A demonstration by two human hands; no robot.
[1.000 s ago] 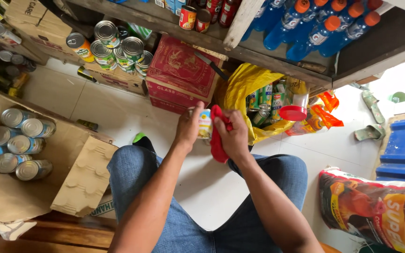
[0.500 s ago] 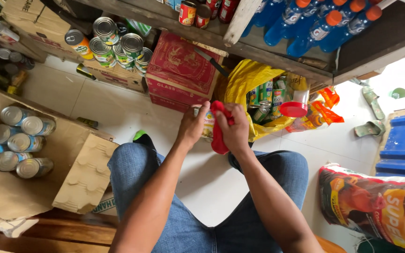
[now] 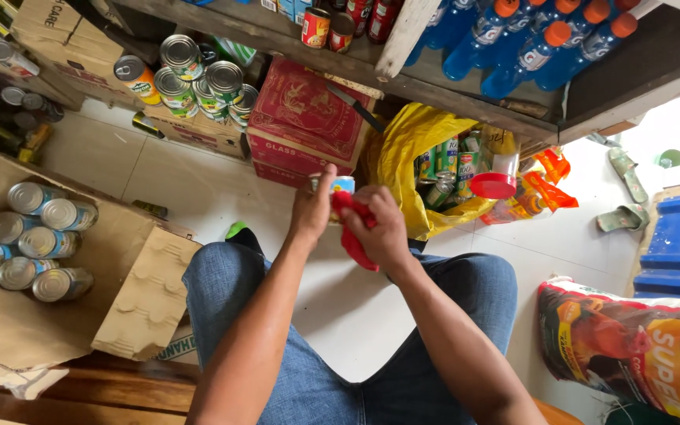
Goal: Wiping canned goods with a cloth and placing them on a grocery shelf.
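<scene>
I sit over a white tiled floor with both arms stretched out in front of my knees. My left hand (image 3: 311, 211) grips a small tin can (image 3: 342, 186) with a light blue and yellow label. My right hand (image 3: 382, 228) holds a red cloth (image 3: 356, 242) pressed against the can; the cloth's tail hangs down below my fingers. Most of the can is hidden by the two hands.
An open cardboard box (image 3: 139, 295) at the left holds several tins lying on their sides. Red cartons (image 3: 301, 118), stacked tins (image 3: 198, 75) and a yellow bag (image 3: 403, 157) of cans stand under a wooden shelf with blue bottles (image 3: 513, 39). A printed sack (image 3: 631, 346) lies right.
My hands with the can and cloth have stayed in front of my knees; the right hand has shifted the red cloth a little over the can. The view has drifted slightly.
</scene>
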